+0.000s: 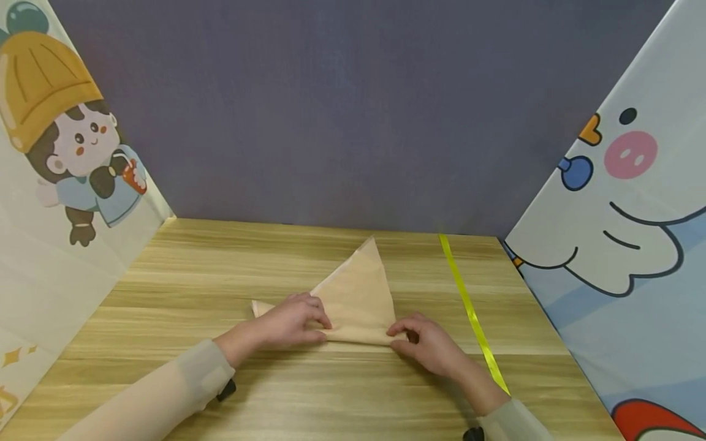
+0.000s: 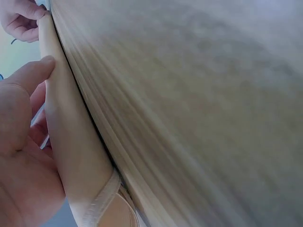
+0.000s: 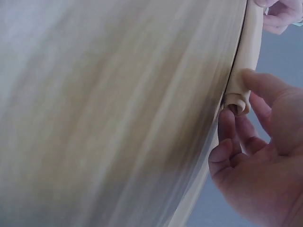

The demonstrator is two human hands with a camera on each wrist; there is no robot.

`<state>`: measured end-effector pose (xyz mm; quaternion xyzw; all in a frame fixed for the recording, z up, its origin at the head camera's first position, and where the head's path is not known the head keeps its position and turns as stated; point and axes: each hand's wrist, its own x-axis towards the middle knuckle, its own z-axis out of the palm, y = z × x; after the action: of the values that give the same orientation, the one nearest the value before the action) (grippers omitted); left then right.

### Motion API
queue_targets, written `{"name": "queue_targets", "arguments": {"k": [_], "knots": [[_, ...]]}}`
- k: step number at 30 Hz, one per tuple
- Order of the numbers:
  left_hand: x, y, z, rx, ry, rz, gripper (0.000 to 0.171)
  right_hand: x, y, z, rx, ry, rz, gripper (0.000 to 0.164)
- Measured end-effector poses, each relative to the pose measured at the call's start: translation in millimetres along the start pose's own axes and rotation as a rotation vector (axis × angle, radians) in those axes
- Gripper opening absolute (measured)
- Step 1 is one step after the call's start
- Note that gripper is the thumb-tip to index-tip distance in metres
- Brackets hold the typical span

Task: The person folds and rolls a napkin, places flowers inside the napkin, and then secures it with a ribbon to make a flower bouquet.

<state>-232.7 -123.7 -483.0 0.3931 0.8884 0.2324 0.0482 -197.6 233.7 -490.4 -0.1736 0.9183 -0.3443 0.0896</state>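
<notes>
A peach cloth napkin (image 1: 355, 288) lies on the table, its near edge rolled into a tube and one corner pointing away. My left hand (image 1: 295, 320) holds the roll left of its middle, thumb on the near side and fingers over the top. At the roll's right end, my right hand (image 1: 427, 343) pinches the cloth between thumb and fingers. In the right wrist view, the coiled end of the roll (image 3: 236, 101) shows beside the fingertips. The left wrist view shows the roll (image 2: 78, 127) along the thumb, with a looser, open fold at its other end.
A yellow tape strip (image 1: 469, 306) runs down the right side of the wood-grain table (image 1: 353, 398). A dark grey panel (image 1: 342, 116) stands behind it. Printed cartoon panels (image 1: 33, 263) flank both sides.
</notes>
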Motion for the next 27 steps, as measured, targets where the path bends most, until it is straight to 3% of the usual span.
{"name": "queue_targets", "arguments": {"k": [8, 13, 20, 27], "knots": [[-4.9, -0.2, -1.8, -0.040, 0.023, 0.005, 0.010, 0.4, -1.0, -1.1, -0.021, -0.024, 0.000, 0.006], [-5.8, -0.3, -2.6, -0.074, 0.009, -0.026, 0.013, 0.0, -2.3, -0.8, -0.019, -0.042, 0.018, 0.009], [-5.1, 0.5, -2.1, -0.060, 0.020, -0.035, 0.015, 3.4, -1.9, 1.1, -0.067, -0.021, -0.042, 0.012], [-3.5, 0.1, 1.1, -0.086, 0.052, 0.000, 0.008, 7.6, -2.8, 2.7, 0.008, -0.044, -0.117, 0.016]]}}
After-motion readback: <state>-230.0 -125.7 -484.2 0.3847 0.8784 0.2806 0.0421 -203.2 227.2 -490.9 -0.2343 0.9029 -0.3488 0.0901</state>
